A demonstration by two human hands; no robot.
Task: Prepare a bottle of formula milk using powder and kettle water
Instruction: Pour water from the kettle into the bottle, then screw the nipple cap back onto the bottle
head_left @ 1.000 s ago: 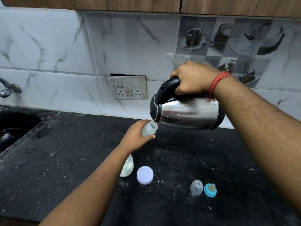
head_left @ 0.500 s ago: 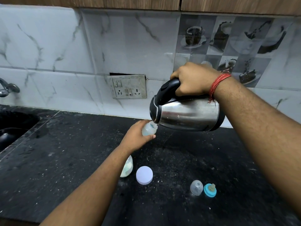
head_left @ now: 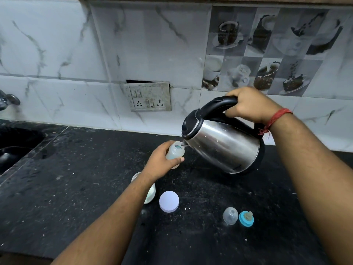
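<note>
1. Our right hand [head_left: 248, 105], right of centre in the frame, was wrapped tight round the black handle of the steel kettle [head_left: 223, 148], the biggest thing in play. It was tipped with its spout at the mouth of the bottle [head_left: 174, 153]. We judged the worst risk to be hot water spilling over the fingers below, should the tilt run too steep or the spout drift off that narrow opening.

2. Our left hand [head_left: 162, 162], at mid-frame, was curled round the bottle, thumb across its front, holding it off the black counter [head_left: 57, 188]. Some liquid showed inside; how full it was we could not tell. With the bottle held up unsupported, we thought a flinch or slip could tip it and lose the mix.

3. A jar [head_left: 150, 194] with pale contents stood open under our left forearm, below centre. We judged that a dropped elbow might knock it over, and that splashes could reach its contents.

4. Its white lid [head_left: 169, 201] lay just beside it on the counter, where we feared it might catch the specks there.

5. At lower right, the clear cap [head_left: 230, 215] and the blue teat ring [head_left: 246, 218] sat touching or nearly so. Resting on a speckled surface, they could, we judged, carry grit onto the bottle.
</note>
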